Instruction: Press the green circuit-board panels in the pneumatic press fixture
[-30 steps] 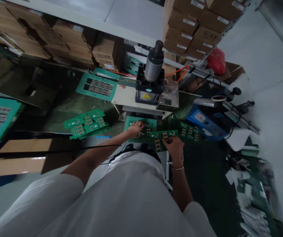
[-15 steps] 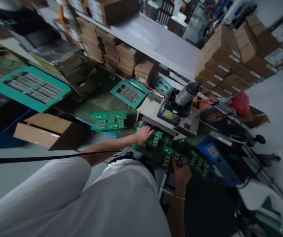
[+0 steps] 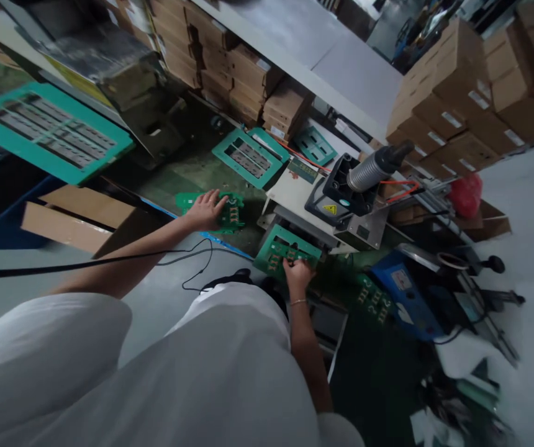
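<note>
My left hand [image 3: 205,210] lies with spread fingers over a stack of green circuit boards [image 3: 235,214] on the green bench. My right hand [image 3: 298,270] pinches the near edge of a green circuit board [image 3: 276,251] at the front of a white press machine [image 3: 290,189]. That board lies partly below the machine's head. More green boards with copper-coloured parts [image 3: 373,301] lie further right, beside a blue device [image 3: 404,292].
Green frames [image 3: 251,158] lie behind the boards, and a larger one [image 3: 53,133] is at the left above an open cardboard box [image 3: 76,214]. Stacked cartons [image 3: 453,93] stand at the back right. A black cable [image 3: 146,256] crosses over my left forearm.
My left hand has moved left from the board at the machine onto the board stack. My right hand has moved left to the machine's front with a board. The camera view has shifted.
</note>
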Available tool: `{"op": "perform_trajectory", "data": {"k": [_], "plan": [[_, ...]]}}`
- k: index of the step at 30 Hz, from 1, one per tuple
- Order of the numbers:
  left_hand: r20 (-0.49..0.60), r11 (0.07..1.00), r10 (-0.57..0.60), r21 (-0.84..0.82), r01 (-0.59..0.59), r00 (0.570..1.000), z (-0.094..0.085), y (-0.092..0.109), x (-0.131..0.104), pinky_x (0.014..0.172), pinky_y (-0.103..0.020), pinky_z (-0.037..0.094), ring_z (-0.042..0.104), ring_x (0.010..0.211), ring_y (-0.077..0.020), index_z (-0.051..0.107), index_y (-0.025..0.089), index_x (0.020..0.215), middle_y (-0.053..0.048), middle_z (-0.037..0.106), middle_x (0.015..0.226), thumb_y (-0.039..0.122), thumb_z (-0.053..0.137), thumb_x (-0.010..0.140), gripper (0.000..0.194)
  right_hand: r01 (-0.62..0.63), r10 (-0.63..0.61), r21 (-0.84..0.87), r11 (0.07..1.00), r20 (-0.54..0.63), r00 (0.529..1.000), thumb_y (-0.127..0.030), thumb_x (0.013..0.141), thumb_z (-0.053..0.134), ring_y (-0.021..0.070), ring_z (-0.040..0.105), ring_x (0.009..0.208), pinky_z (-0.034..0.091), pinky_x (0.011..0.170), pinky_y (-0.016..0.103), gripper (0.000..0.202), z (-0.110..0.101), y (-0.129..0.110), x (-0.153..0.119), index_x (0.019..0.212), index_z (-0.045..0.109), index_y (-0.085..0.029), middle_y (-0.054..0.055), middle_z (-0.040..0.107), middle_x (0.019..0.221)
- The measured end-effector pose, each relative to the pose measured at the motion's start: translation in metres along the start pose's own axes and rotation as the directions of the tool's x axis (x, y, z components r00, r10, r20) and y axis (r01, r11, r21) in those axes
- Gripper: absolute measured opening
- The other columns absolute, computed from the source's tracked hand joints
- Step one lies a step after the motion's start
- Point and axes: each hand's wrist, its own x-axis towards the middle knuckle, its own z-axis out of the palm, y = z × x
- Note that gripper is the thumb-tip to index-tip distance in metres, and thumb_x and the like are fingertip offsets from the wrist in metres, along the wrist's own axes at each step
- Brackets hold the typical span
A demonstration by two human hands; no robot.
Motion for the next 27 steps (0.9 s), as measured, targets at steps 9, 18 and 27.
{"op": "perform_trajectory", "data": {"k": [9, 18, 27], "plan": [[0.259, 0.889, 0.455, -0.071, -0.452, 0.852, 0.052, 0.098, 0.011, 0.131, -0.048, 0.021, 0.029, 0.160, -0.0345, 0.042, 0.006, 0.159, -0.024, 0.036, 0.169, 0.039, 0.074, 0.087, 0.085, -0.008, 0.014, -0.090, 0.996, 0.064, 0.998, -0.054, 0.100, 0.057, 0.0368, 0.064, 0.118, 0.044, 0.099, 0.052, 0.049, 0.005, -0.010, 0.022, 0.110, 0.076, -0.009, 0.025, 0.072, 0.120], [0.327, 0.829, 0.552, -0.121, -0.545, 0.767, 0.110, 0.132, 0.034, 0.131, -0.051, 0.017, 0.023, 0.162, -0.0344, 0.029, 0.014, 0.167, -0.024, 0.022, 0.173, 0.052, 0.073, 0.085, 0.101, 0.296, -0.289, -0.040, 0.954, 0.118, 0.950, -0.069, 0.097, 0.055, 0.0360, 0.037, 0.151, 0.033, 0.118, 0.048, 0.080, 0.002, 0.073, 0.022, 0.155, 0.050, -0.013, 0.022, 0.044, 0.163], [0.321, 0.880, 0.466, -0.073, -0.469, 0.824, 0.122, 0.125, 0.029, 0.131, -0.053, 0.014, 0.021, 0.163, -0.0350, 0.028, 0.012, 0.167, -0.021, 0.027, 0.172, 0.055, 0.067, 0.087, 0.099, 0.463, -0.453, -0.026, 0.886, 0.167, 0.876, -0.065, 0.100, 0.049, 0.0338, 0.012, 0.163, 0.014, 0.130, 0.050, 0.086, 0.022, 0.114, 0.022, 0.166, 0.032, -0.011, 0.017, 0.030, 0.173]]}}
